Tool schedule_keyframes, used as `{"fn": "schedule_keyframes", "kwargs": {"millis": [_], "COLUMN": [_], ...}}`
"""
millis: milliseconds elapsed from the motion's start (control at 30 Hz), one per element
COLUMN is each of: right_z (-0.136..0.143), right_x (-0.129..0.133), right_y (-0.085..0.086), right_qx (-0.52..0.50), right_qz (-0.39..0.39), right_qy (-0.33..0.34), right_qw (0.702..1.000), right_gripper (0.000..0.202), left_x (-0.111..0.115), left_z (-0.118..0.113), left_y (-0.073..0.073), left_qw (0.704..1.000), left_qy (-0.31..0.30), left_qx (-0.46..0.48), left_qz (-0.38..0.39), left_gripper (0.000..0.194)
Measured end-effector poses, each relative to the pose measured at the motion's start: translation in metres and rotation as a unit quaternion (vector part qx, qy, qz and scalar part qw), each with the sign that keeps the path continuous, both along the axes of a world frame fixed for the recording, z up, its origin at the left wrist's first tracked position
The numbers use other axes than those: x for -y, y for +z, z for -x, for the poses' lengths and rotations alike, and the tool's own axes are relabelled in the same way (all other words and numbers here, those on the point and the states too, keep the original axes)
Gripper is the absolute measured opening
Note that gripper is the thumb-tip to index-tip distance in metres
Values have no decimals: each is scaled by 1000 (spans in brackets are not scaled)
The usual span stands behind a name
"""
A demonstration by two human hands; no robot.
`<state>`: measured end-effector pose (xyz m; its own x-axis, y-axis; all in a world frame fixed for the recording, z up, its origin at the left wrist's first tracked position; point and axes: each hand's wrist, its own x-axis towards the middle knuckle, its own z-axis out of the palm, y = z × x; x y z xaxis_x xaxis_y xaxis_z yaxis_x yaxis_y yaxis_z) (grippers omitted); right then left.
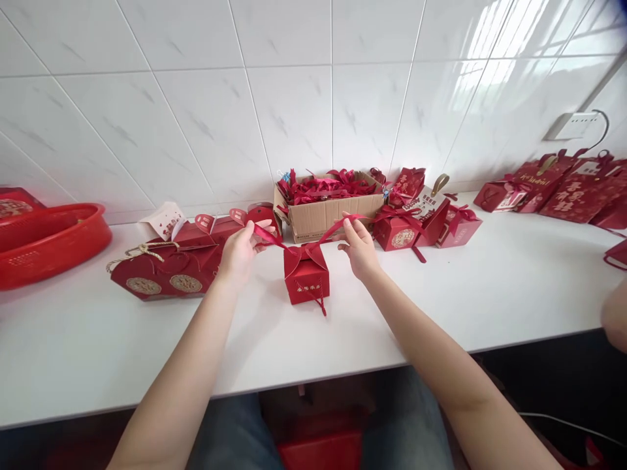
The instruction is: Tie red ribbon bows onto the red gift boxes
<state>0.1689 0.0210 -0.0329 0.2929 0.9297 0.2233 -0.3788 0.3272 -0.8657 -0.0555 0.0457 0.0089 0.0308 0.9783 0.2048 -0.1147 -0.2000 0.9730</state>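
A small red gift box (307, 284) stands upright on the white table in front of me, with gold lettering and a twisted red cord on its front. From its folded top a red ribbon (330, 232) spreads out to both sides. My left hand (238, 251) pinches one end of this ribbon, up and left of the box. On the other side, my right hand (360, 247) pinches the opposite end. Both ends are raised above the box top, and neither hand touches the box itself.
Behind the box, a cardboard carton (337, 219) holds many red ribbons. Larger red gift boxes (166, 281) and a red plastic basket (53, 245) are at left. Ribboned boxes (399, 235) and red gift bags (571, 189) line the right, near another person's arm (616, 316).
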Motion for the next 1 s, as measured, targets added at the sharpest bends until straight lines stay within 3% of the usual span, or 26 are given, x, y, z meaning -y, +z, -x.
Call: {"fn": "schedule_keyframes", "kwargs": {"millis": [100,200,300,400,633,800,1000], "right_z": [-4,-7,-5,2,18,19,24], "right_x": [-7,-6,-1,2,-7,-8,-11], "right_y": [26,58,87,103,110,115,114], "right_qx": [13,93,185,228,240,208,166], "right_qz": [-21,-57,-84,-109,-160,-162,-186], "right_qy": [-32,-71,-77,-58,-50,-31,-48], "right_qw": [999,992,976,966,956,964,967], "right_gripper": [45,38,29,23,25,24,17], "left_x": [1,6,9,10,12,10,3], "left_z": [-1,-6,-13,-23,-41,-45,-43], "left_y": [30,57,71,75,84,81,76], "left_qw": [997,990,982,978,973,975,979], "left_qy": [6,15,43,55,29,-36,-10], "left_qx": [-61,-108,-125,-95,-31,-41,-21], "left_qz": [-52,-94,-135,-176,-225,-214,-205], "left_gripper": [34,25,22,20,19,23,23]}}
